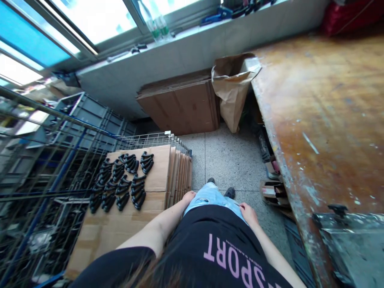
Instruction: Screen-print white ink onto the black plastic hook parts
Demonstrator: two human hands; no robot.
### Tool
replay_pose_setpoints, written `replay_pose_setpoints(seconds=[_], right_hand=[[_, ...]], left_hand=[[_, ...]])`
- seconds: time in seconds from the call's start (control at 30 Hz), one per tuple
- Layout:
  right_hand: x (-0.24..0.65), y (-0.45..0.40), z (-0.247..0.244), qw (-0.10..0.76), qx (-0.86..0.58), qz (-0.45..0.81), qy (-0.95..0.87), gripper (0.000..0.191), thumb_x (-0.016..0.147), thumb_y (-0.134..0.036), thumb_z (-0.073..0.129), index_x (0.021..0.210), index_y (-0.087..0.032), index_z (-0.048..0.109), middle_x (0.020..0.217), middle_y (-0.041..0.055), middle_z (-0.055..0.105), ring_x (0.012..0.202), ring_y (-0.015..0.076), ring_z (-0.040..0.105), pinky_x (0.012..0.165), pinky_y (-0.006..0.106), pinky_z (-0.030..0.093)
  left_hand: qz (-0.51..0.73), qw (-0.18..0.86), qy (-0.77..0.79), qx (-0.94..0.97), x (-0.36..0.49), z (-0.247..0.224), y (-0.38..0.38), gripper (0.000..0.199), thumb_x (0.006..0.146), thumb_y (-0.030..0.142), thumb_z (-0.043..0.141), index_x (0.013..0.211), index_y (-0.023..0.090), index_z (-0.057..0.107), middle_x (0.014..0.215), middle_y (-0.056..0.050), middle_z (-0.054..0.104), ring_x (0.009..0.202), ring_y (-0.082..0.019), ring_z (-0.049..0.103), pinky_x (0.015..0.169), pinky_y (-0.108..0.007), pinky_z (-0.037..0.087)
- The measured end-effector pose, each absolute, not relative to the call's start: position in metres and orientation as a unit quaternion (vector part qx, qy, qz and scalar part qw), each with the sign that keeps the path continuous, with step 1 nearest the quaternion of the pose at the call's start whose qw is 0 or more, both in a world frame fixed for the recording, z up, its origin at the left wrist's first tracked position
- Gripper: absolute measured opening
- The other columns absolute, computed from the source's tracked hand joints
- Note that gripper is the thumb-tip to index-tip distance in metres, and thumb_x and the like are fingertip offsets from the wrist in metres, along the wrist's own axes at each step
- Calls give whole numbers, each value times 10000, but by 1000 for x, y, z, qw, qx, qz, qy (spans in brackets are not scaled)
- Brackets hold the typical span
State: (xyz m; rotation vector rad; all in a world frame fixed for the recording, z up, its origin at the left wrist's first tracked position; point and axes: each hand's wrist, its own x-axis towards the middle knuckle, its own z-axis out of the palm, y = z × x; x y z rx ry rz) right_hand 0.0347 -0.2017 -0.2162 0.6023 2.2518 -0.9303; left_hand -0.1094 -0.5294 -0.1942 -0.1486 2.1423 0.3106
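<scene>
My left hand [189,196] hangs low beside my left thigh, close to the edge of the stacked cardboard sheets [177,176]. Against the right hip of my light-blue jeans [207,194] rests my right hand [249,213]. Both hands look small and foreshortened, so their finger pose and any small thing in them cannot be made out. On the top cardboard to my left, several glossy black curved parts [138,192] lie in nested rows. Neither hand touches them.
A wire-mesh cage [60,176] holding dark parts stands at left. Folded cardboard [186,106] leans on the wall beneath the windowsill, beside a brown paper bag [232,90]. A worn wooden table [330,120] runs along the right, with small boxes [274,192] below its edge.
</scene>
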Motion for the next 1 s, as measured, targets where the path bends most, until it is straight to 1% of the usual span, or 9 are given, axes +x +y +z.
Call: replay_pose_setpoints(seconds=[0.07,0.17,0.27,0.4,0.5,0.6,0.67,0.87,1.0], right_hand=[[40,-203,-215,304,235,-352,853,332,895,-245,432,1085,-187,699,1066,87,722,1011,208,645,848,258,424],[49,-206,-215,294,243,-351,855,325,880,-238,445,1069,-193,706,1051,80,727,989,207,652,826,254,430],[60,-210,-215,286,253,-352,854,326,878,-242,439,1056,-189,707,1042,81,728,971,209,656,808,255,432],[73,-216,-216,271,283,-355,849,344,883,-251,415,1059,-179,702,1031,87,728,965,215,656,800,262,434],[80,-227,-215,267,309,-350,843,348,891,-258,407,1066,-187,699,1026,87,727,974,214,654,802,259,433],[83,-248,-214,287,315,-339,839,344,902,-255,404,1071,-202,699,1031,84,727,977,206,655,800,251,428],[84,-268,-215,313,304,-331,837,339,906,-250,411,1083,-205,697,1037,84,726,978,201,657,803,247,424],[99,-330,-232,371,281,-302,832,343,932,-241,399,1136,-191,671,1135,96,692,1037,211,640,846,263,420],[122,-354,-240,378,292,-296,827,356,948,-242,373,1147,-186,662,1152,95,680,1030,211,637,849,266,423]], left_hand=[[142,458,875,-71,-110,-194,-526,336,925,412,554,1110,143,629,1159,-91,643,1063,-222,615,941,-448,493],[155,433,884,-77,-114,-193,-522,424,936,422,528,1266,159,560,1311,-123,582,1163,-237,578,1005,-470,448],[152,420,892,-74,-119,-192,-521,583,937,384,518,1461,183,358,1415,-139,516,1215,-226,564,1003,-375,446],[120,427,895,-48,-126,-193,-523,704,924,350,509,1533,199,190,1385,-132,552,1183,-215,597,935,-278,464],[90,439,894,-5,-129,-195,-531,656,923,396,525,1497,182,294,1342,-143,584,1183,-226,593,976,-341,459],[53,453,888,49,-127,-199,-549,526,929,449,522,1369,164,479,1304,-136,595,1165,-240,587,1006,-455,445],[23,464,881,87,-125,-202,-566,446,931,451,525,1269,163,560,1254,-119,612,1130,-237,593,991,-479,454],[-97,481,848,199,-123,-215,-628,355,909,407,568,1154,154,615,1233,-113,600,1183,-259,534,1011,-501,415],[-161,479,819,272,-131,-226,-656,384,848,285,638,1209,156,609,1324,-138,564,1339,-301,388,1121,-533,234]])
